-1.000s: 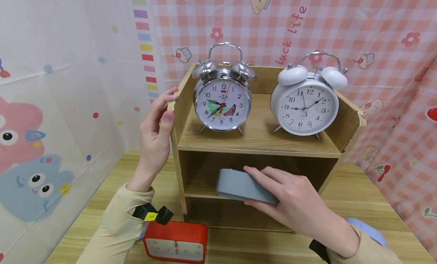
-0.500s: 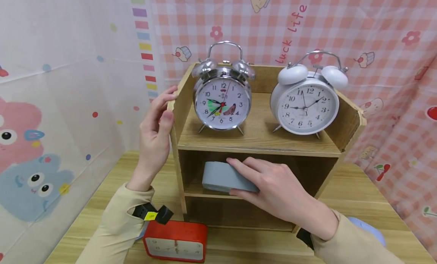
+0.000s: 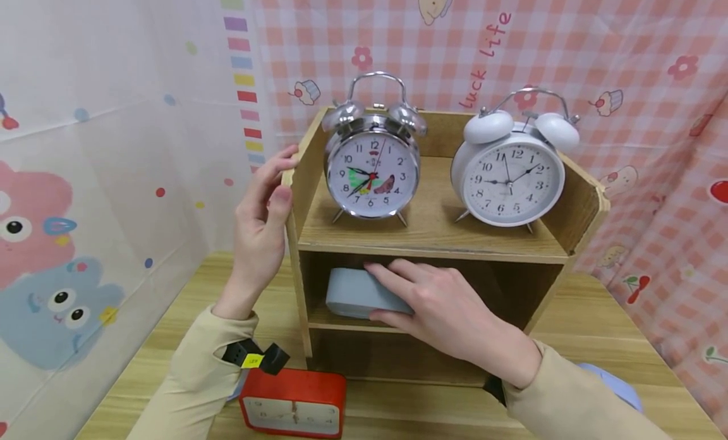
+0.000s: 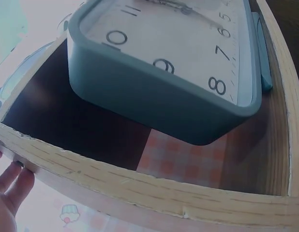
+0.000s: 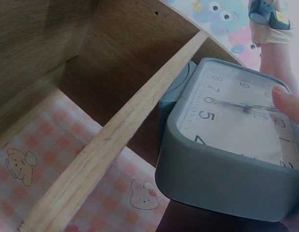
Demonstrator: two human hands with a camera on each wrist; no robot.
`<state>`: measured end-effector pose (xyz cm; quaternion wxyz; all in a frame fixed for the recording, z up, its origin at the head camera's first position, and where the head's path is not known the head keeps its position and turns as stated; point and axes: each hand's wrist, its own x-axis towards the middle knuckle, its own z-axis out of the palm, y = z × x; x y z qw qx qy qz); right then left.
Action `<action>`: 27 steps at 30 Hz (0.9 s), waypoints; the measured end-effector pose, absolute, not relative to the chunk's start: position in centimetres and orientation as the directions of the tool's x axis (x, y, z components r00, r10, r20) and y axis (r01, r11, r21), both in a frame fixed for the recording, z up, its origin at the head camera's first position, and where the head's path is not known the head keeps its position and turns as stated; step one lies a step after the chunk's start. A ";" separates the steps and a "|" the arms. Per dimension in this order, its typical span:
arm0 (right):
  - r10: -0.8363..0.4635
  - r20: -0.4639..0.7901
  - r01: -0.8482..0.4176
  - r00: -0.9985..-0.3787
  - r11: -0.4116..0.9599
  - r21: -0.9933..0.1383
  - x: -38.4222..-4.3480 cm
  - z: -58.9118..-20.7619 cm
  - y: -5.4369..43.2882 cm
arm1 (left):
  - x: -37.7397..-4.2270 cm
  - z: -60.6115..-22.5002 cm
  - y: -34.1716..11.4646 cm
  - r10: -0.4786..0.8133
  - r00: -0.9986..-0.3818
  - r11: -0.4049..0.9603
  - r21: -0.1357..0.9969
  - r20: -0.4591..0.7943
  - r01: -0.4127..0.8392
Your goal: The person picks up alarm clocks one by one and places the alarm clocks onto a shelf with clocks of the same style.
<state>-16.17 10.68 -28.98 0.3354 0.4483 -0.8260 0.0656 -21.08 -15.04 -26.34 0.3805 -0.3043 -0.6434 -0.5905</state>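
My right hand (image 3: 438,304) grips a grey-blue rectangular clock (image 3: 358,293) at the left of the middle compartment of a small wooden shelf (image 3: 432,251). In the right wrist view the thumb (image 5: 289,104) lies over the dial. The left wrist view shows the clock's numbered face (image 4: 198,43) turned towards the compartment's front opening. My left hand (image 3: 258,234) holds the shelf's left side panel, thumb at its front edge. On top stand a silver twin-bell alarm clock (image 3: 372,181) and a white twin-bell alarm clock (image 3: 514,184).
A red rectangular clock (image 3: 301,386) stands on the wood-grain table (image 3: 188,313) in front of the shelf, near my left forearm. A light-blue rounded object (image 3: 617,389) lies at the right beside my right sleeve. Printed cloths (image 3: 455,42) hang behind and at the sides.
My right hand has carried the grey-blue clock leftwards and into the middle compartment. My left hand stays on the side panel.
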 end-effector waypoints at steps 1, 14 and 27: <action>-0.696 0.613 -0.784 -0.373 0.590 0.193 -16.2 -29.0 10.6 | -21.1 -26.3 -15.0 -0.057 -0.525 0.116 0.528 0.849 0.841; -0.700 0.678 -0.732 -0.225 0.581 0.357 -17.0 -29.4 10.1 | -21.1 -26.3 -15.1 -0.055 -0.514 0.119 0.516 0.856 0.848; -0.728 0.675 -0.584 -0.121 0.602 0.544 -17.1 -30.6 9.6 | -20.9 -26.2 -15.0 -0.052 -0.525 0.120 0.528 0.849 0.841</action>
